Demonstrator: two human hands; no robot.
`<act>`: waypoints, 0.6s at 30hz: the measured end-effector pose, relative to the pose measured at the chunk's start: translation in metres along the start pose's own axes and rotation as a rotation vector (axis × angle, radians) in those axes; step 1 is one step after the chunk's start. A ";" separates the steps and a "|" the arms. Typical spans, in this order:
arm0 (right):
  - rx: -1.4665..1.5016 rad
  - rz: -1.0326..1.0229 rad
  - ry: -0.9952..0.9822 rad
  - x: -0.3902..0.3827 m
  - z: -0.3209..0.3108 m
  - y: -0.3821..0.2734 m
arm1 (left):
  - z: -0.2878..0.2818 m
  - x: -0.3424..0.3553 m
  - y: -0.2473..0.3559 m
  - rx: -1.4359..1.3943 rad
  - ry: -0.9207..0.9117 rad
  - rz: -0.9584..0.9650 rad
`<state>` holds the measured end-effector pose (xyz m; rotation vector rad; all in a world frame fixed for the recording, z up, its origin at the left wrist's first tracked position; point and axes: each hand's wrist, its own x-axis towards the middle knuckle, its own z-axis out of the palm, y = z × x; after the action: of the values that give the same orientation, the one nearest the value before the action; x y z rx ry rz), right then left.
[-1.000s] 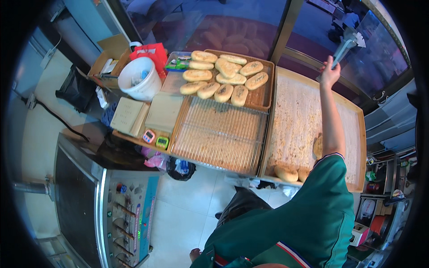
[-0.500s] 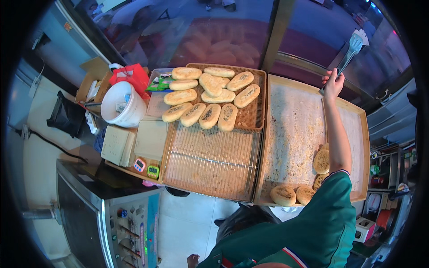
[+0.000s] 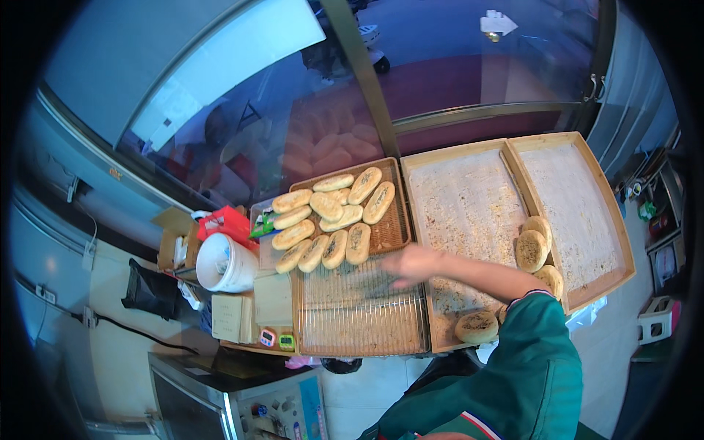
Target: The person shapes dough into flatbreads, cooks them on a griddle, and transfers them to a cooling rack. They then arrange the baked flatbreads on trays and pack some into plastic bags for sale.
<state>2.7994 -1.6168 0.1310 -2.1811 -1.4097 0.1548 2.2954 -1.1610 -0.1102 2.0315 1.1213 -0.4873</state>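
Over the back right of the wire rack [image 3: 359, 323], my right hand [image 3: 412, 265] is stretched leftward and smeared by motion. A faint grey streak from its fingers looks like the slotted metal tongs, too blurred to show their ends. Just left of and beyond the hand, several oval golden flatbreads [image 3: 334, 249] lie in a brown woven tray [image 3: 392, 233], some overhanging its near edge, some with dark seeds on top. Several rounder loaves [image 3: 531, 251] sit in the wooden paper-lined tray [image 3: 469, 198], partly hidden by my right arm. My left hand is out of sight.
A second lined wooden tray [image 3: 568, 198] adjoins at right. To the left stand a white bucket [image 3: 226, 262], a red bag [image 3: 229, 222], stacks of paper bags [image 3: 273, 299] and two small timers [image 3: 268, 337]. Window glass [image 3: 455, 73] rises behind; an oven-like appliance [image 3: 235, 396] stands lower left.
My right hand has swung from high at the far right, where it held up the tongs, down and left over the wire rack. The whole view has turned as well.
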 end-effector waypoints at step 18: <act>-0.036 -0.062 0.051 0.017 0.043 -0.065 | -0.098 0.033 0.000 -0.205 0.624 -0.021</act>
<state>2.7382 -1.5655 0.1300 -2.1516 -1.4604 0.0515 2.3109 -1.0682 -0.0682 2.0384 1.4804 0.2743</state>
